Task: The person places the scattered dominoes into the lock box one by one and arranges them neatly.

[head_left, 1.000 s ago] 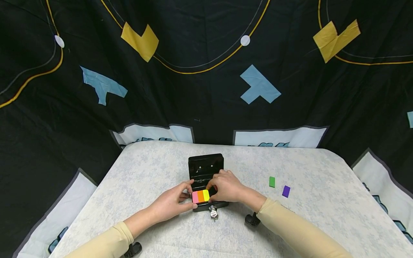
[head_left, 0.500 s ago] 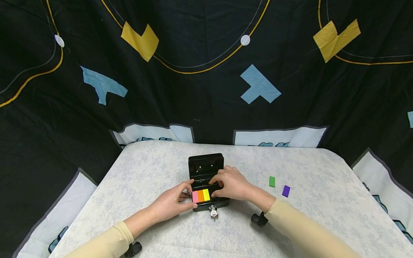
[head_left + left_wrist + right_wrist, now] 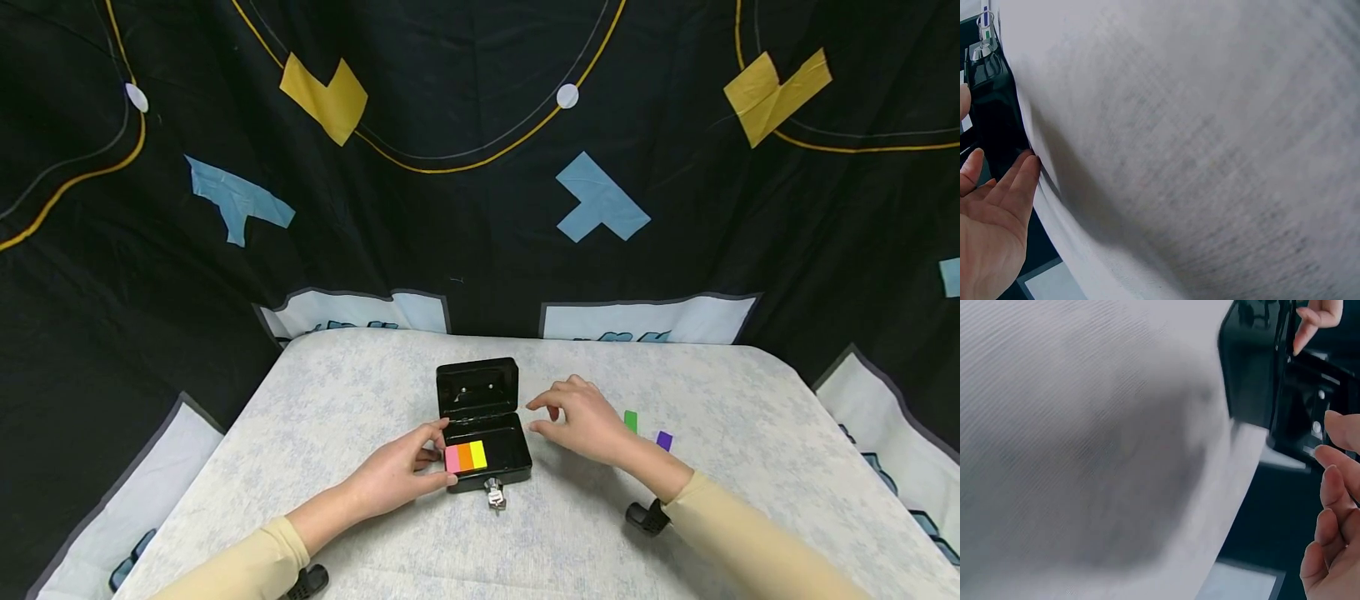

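A small black cash box stands with its lid raised, and keys hang from its front lock. Pink, orange and yellow rectangular blocks lie side by side in its left part. My left hand rests against the left side, forefinger near the back corner and thumb near the front. Its straight fingers lie along the outer wall in the left wrist view. My right hand hovers right of the box, thumb and forefinger apart, holding nothing.
On the cloth-covered table, a green block and a purple block lie to the right, partly hidden by my right hand and forearm. A black patterned curtain hangs behind the table.
My right hand has left the inside of the box and moved right, away from the yellow block, uncovering the box's right part. My left hand has stayed in place.
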Demonstrator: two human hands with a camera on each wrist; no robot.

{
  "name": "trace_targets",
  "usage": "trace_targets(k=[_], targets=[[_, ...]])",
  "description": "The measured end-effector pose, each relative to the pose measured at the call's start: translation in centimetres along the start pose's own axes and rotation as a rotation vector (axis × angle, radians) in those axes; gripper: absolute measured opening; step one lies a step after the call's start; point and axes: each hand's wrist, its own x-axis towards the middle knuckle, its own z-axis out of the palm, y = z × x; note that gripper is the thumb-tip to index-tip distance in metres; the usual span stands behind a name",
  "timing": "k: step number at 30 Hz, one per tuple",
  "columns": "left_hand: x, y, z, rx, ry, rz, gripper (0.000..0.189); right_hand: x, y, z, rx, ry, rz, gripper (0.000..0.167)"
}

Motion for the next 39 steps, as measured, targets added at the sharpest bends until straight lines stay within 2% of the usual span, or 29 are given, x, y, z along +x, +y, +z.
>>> trace_targets(k=[10,25,33,39], targets=[[0.1,-0.2,0.1,0.002,-0.003,-0.005,0.044,-3.7,3.7,-1.9,0.005,0.039,0.113,0.026],[0.0,-0.1,0.1,0.004,0.002,0.007,0.043,-9.0,7.6,-4.0,-0.076,0.07,0.258,0.034],[0.1,-0.3,0.1,0.026,0.013,0.035,0.043,-10.6,8.5,-4.3,-0.096,0.067,0.314,0.039],[0.0,-0.4,0.1,0.033,0.012,0.015,0.044,-11.1,9.0,-4.3,-0.091,0.059,0.346,0.043]])
